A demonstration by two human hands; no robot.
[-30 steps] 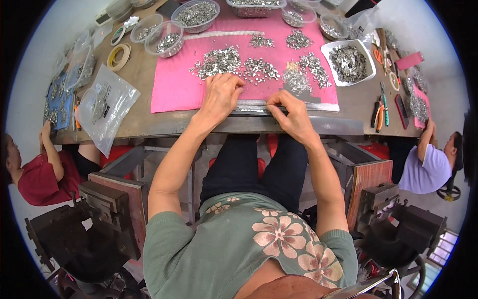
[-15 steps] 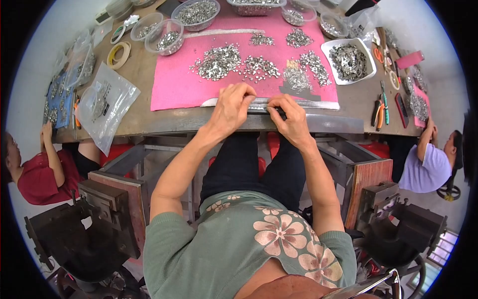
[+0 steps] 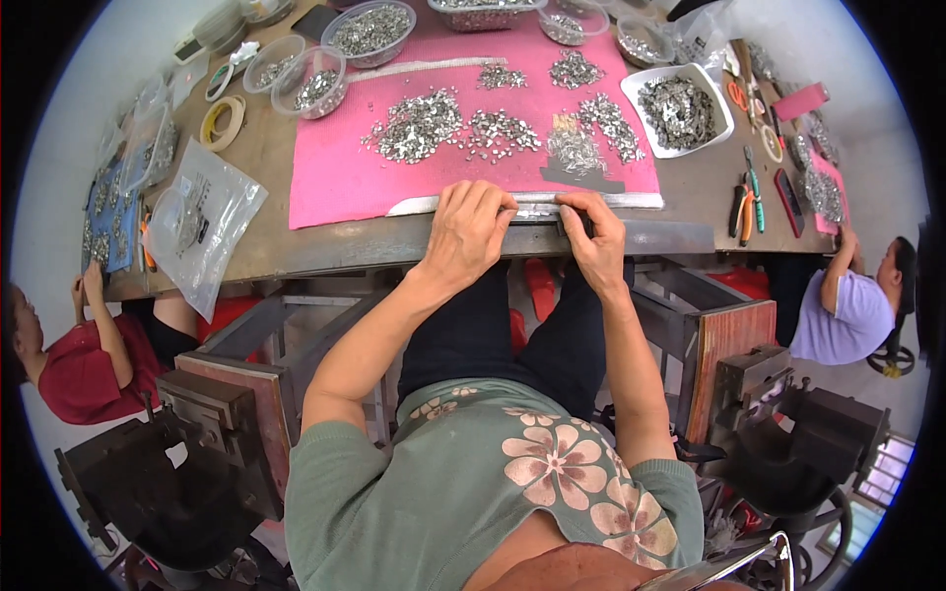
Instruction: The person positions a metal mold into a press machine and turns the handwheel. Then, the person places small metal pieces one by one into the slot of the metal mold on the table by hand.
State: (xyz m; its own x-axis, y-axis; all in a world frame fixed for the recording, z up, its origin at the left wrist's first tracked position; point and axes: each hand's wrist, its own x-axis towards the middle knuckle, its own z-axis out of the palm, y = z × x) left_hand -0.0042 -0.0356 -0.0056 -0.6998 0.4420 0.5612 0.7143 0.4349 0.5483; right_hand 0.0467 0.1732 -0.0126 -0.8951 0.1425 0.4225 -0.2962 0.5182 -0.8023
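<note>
Long silver strip (image 3: 532, 205) lies along the near edge of the pink mat (image 3: 335, 182), running left-right just in front of the person. Looks like a rail or strip of small metal parts; detail too fine to confirm.

Left hand (image 3: 471, 229): palm down, fingers curled over the strip near its middle, pressing or pinching it. Closed on it, not a fist. Right hand (image 3: 596, 236): just beside the left, fingertips pinched on the strip with a small dark piece (image 3: 564, 223) at that spot; can't tell if it's a tool or a part. Both hands close together, likely so one steadies while the other works the same section.

Strip sits at the mat's near edge, probably for short reach with forearms coming up from the lap.

Farther on the mat: several loose piles of small metal pieces (image 3: 419, 126), sorted into separate heaps, well apart from the hands but reachable. Pink backing likely helps contrast against the silver.

Beyond the mat, far left: clear round tubs (image 3: 320, 84) of similar pieces. Far right: white square dish (image 3: 680, 108), also full. Right of the mat: pliers (image 3: 747, 202) with coloured handles on the bare bench. Left: clear plastic bag (image 3: 202, 222) of parts and a tape roll (image 3: 222, 123).

Two other people sit at the left and right ends of the bench (image 3: 296, 251), each busy with own work.
</note>
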